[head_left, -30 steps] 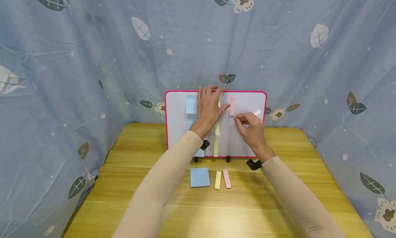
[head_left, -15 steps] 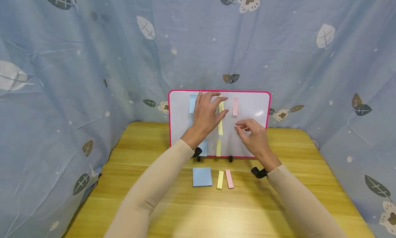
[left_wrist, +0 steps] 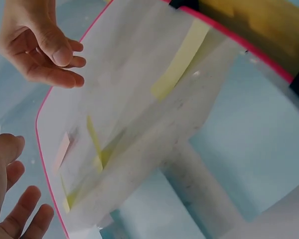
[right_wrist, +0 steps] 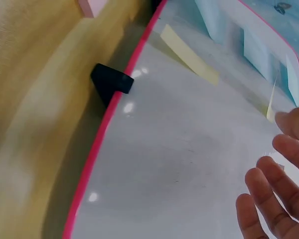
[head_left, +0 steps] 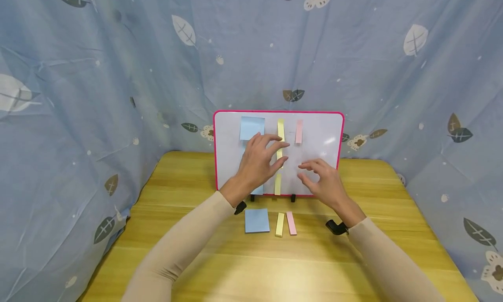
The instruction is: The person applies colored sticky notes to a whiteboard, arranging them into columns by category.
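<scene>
A white board (head_left: 228, 162) with a pink rim stands upright on the table. Blue sticky notes (head_left: 252, 127) run down its left part, partly behind my left hand (head_left: 257, 160). Yellow strips (head_left: 277, 184) form a column in the middle, and one pink strip (head_left: 299, 132) sticks near the top, right of them. My left hand hovers before the yellow column, fingers loosely bent around nothing. Lower right, my right hand (head_left: 325, 180) is held in front of bare board, thumb and fingers apart, holding nothing. Both hands look empty in the wrist views too.
On the wooden table (head_left: 251, 267) before the board lie a blue sticky-note pad (head_left: 257, 221), a yellow strip pad (head_left: 279, 224) and a pink strip pad (head_left: 291, 223). Black feet (right_wrist: 111, 82) support the board. A patterned blue curtain (head_left: 243, 44) surrounds the table.
Both hands have drawn back and down from the pink strip, which stays on the board. The right thumb and fingers have parted. More of the top blue note shows now.
</scene>
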The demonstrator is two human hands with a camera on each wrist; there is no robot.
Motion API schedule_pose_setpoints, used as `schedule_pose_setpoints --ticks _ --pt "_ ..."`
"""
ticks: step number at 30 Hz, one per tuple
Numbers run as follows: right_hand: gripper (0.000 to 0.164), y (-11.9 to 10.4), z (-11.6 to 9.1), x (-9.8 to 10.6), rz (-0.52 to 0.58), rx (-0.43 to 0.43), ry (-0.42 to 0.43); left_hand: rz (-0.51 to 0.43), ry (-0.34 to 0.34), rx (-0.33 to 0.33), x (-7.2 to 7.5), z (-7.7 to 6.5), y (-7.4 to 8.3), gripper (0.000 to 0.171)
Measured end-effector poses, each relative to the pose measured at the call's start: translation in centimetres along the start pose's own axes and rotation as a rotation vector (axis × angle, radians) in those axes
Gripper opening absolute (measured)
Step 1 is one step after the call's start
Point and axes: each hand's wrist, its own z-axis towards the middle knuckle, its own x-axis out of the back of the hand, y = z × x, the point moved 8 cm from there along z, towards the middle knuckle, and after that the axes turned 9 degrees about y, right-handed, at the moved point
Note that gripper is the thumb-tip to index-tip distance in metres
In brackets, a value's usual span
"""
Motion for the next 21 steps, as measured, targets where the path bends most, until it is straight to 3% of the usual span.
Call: schedule_pose_setpoints --ticks 13,16,21 --pt "0.037 -0.6 -3.9 -1.7 0.096 0.048 -0.203 -0.06 -0.109 -0.065 -0.5 -5.2 1.2 0.031" --pt "0.038 -0.9 -4.6 -2.1 0.119 0.061 -0.246 -0.085 -0.165 -0.074 -0.9 -6.3 1.5 0.031" --pt "0.042 -1.4 -6.1 -3.0 0.138 0.079 -0.334 -0.149 -0.322 -0.065 -2.1 -8.6 1.7 0.029"
